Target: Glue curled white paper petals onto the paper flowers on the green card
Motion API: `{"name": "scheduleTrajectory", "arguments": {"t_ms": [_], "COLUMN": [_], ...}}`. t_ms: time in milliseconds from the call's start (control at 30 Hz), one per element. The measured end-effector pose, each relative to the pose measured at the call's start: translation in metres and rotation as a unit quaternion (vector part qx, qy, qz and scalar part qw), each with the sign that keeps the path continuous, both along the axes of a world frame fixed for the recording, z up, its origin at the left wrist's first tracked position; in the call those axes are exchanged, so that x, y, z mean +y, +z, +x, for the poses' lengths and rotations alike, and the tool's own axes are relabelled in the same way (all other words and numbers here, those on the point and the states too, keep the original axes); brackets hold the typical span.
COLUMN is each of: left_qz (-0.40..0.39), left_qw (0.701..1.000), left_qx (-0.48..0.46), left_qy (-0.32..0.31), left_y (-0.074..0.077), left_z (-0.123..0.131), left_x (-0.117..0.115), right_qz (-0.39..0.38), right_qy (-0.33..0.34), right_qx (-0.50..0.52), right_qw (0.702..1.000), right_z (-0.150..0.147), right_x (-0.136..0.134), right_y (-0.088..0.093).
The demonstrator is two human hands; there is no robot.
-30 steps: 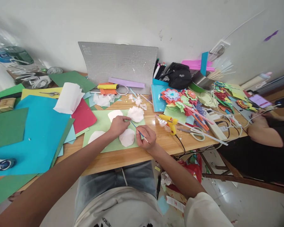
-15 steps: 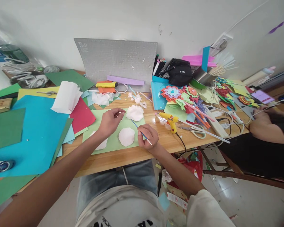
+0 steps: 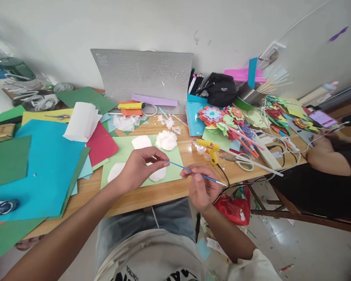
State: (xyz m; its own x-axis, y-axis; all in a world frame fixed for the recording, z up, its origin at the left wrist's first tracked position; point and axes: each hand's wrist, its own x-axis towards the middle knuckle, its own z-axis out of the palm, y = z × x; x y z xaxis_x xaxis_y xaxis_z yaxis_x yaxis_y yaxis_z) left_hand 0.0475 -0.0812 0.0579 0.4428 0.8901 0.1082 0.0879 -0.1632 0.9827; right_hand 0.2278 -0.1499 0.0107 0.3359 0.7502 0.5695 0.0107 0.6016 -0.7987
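Note:
A thin blue stick [image 3: 178, 166] with a whitish end slants between my hands, above the front of the table. My left hand [image 3: 143, 168] is closed in a pinch at the stick's left tip. In the fingers of my right hand [image 3: 203, 185] lies the other half of the stick, its pale end sticking out to the right. Under them is a light green sheet [image 3: 137, 183]. On it are a ruffled white paper flower [image 3: 166, 139] and white paper pieces [image 3: 142, 142]; one piece [image 3: 158, 174] is partly hidden behind my left hand.
A yellow glue gun [image 3: 209, 148] and scissors [image 3: 244, 162] lie to the right, near paper flowers [image 3: 213, 114]. Coloured sheets [image 3: 52, 156] and a tissue pack [image 3: 81, 121] are on the left. A grey cutting mat [image 3: 146, 74] leans on the wall. Another person's arm [image 3: 324, 156] rests at right.
My left hand has come down and right, from beside the flower to the stick's tip. My right hand has moved right and toward me, tilting the stick away from the flower.

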Motion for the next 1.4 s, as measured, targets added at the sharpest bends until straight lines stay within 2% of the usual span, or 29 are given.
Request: {"name": "scheduleTrajectory", "arguments": {"t_ms": [200, 333, 467, 567, 700, 800, 867, 933, 1100, 1233, 1400], "left_qz": [0.074, 0.149, 0.266, 0.299, 0.233, 0.180, 0.148, 0.123, 0.114, 0.061, -0.006], "left_qw": [0.996, 0.985, 0.943, 0.910, 0.911, 0.916, 0.925, 0.939, 0.968, 0.986, 0.996], "left_qx": [0.049, 0.089, 0.192, 0.278, 0.298, 0.286, 0.268, 0.243, 0.190, 0.148, 0.082], "left_qy": [-0.001, -0.023, -0.050, -0.076, -0.162, -0.215, -0.225, -0.208, -0.117, -0.055, -0.029], "left_y": [0.003, -0.007, -0.027, -0.034, -0.026, -0.017, -0.014, -0.013, -0.015, -0.014, -0.012], "left_z": [-0.005, -0.011, -0.012, -0.011, -0.010, -0.010, -0.008, -0.005, 0.005, 0.008, 0.009], "left_x": [-0.011, -0.029, -0.048, -0.056, -0.059, -0.059, -0.059, -0.057, -0.055, -0.057, -0.060], "right_qz": [-0.051, -0.118, -0.164, -0.156, -0.134, -0.142, -0.148, -0.153, -0.186, -0.165, -0.124], "right_qy": [0.045, 0.098, 0.148, 0.171, 0.204, 0.228, 0.223, 0.204, 0.126, 0.090, 0.083], "right_qx": [0.041, 0.055, 0.035, -0.027, -0.090, -0.073, -0.038, 0.007, 0.110, 0.102, 0.080], "right_qw": [0.997, 0.987, 0.975, 0.972, 0.966, 0.961, 0.963, 0.967, 0.968, 0.977, 0.986], "right_z": [0.005, 0.015, 0.028, 0.037, 0.046, 0.050, 0.051, 0.047, 0.026, 0.015, 0.014], "right_x": [-0.007, -0.014, -0.026, -0.037, -0.047, -0.050, -0.049, -0.047, -0.038, -0.034, -0.032], "right_y": [0.002, -0.004, -0.010, -0.004, 0.011, 0.015, 0.014, 0.013, 0.015, 0.018, 0.018]}}
